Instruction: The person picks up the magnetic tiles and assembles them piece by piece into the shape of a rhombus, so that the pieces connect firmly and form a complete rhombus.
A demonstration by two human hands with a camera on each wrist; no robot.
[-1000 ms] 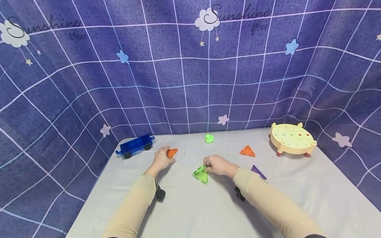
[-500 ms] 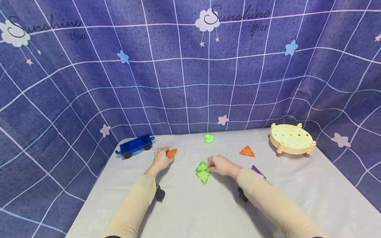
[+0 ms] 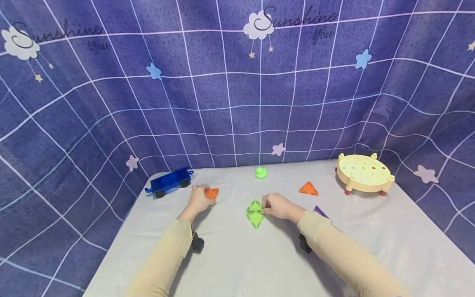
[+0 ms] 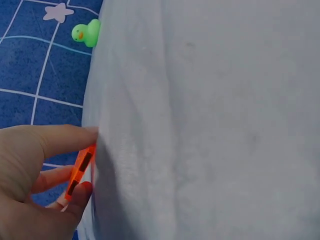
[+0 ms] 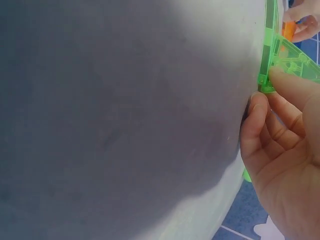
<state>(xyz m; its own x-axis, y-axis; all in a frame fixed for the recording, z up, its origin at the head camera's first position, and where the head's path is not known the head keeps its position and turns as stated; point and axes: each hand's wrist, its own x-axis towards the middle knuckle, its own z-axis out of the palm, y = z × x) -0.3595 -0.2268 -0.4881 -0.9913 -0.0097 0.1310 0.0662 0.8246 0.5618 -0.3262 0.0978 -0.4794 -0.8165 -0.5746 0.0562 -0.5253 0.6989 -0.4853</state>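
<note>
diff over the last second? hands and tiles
The right hand slid the green tiles slightly right and away from the person, turning them from a lopsided pair into a diamond, gripping throughout. The left hand kept holding its orange tile, barely shifting. Blue wagon, duck, peg stool stayed put.

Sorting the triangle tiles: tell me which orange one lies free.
The orange triangle near the round peg table; the other orange triangle is pinched by the left hand.
</note>
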